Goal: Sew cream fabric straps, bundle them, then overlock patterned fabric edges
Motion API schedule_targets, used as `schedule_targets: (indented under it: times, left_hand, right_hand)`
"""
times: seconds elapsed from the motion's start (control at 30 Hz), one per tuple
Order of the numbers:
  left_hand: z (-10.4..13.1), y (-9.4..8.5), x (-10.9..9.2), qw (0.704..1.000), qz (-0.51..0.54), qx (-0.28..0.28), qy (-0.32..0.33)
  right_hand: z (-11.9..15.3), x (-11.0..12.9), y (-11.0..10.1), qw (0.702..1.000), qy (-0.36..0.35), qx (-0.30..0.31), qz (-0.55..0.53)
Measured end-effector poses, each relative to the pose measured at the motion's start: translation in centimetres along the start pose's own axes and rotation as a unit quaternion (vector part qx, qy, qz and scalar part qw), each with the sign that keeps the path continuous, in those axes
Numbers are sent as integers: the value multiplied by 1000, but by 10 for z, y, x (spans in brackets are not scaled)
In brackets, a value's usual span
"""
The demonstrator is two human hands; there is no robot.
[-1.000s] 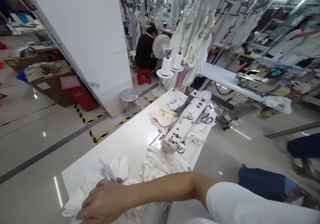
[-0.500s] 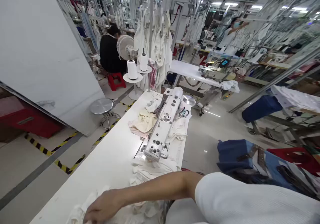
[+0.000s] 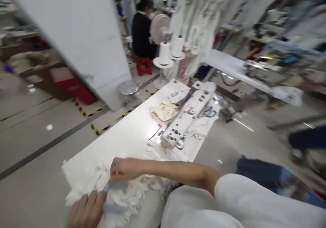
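A pile of white fabric pieces (image 3: 134,195) lies over the near end of the white sewing table (image 3: 119,133). My right hand (image 3: 124,169), reaching in from the right, has its fingers closed on a greyish-white strip of cloth (image 3: 112,207) at the pile. Just below and left of it, my left hand (image 3: 88,209) is curled at the same strip, its fingertips partly hidden. Beyond my hands stands a white sewing machine (image 3: 183,117), with cream cloth (image 3: 166,110) to its left and blue-handled scissors (image 3: 209,112) to its right.
Thread cones (image 3: 164,53) stand behind the machine. A round metal stool (image 3: 128,88) is left of the table, near a white pillar (image 3: 76,34). A person in black (image 3: 141,34) sits on a red stool (image 3: 144,66) by a fan. Blue cloth (image 3: 259,173) lies at right.
The view has turned left and blurred. My left hand has come into view at the lower left. My right hand is now higher and farther right in the picture, beside the strip.
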State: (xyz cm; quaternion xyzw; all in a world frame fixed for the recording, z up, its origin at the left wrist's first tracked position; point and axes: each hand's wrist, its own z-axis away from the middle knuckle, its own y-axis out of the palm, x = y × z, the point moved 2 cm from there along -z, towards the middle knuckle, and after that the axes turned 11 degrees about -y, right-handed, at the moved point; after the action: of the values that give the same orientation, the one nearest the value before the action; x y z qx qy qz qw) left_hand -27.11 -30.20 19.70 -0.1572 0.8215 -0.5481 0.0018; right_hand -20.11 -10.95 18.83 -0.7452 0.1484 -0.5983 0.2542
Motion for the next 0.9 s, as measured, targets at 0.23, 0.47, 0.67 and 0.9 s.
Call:
schedule_targets:
  times: [0.23, 0.47, 0.67, 0.9]
  left_hand:
    - [-4, -7, -36, 978, -68, 68, -188]
    - [17, 9, -52, 925, 43, 152, -347]
    - [40, 10, -78, 856, 124, 90, -494]
    - [87, 9, -118, 759, 163, 8, -630]
  right_hand:
    - [14, -2, 17, 996, -89, 28, 10]
    - [5, 0, 18, 982, -137, 100, 77]
    - [3, -12, -3, 957, -126, 170, 200]
    - [12, -12, 22, 991, 10, -44, 128]
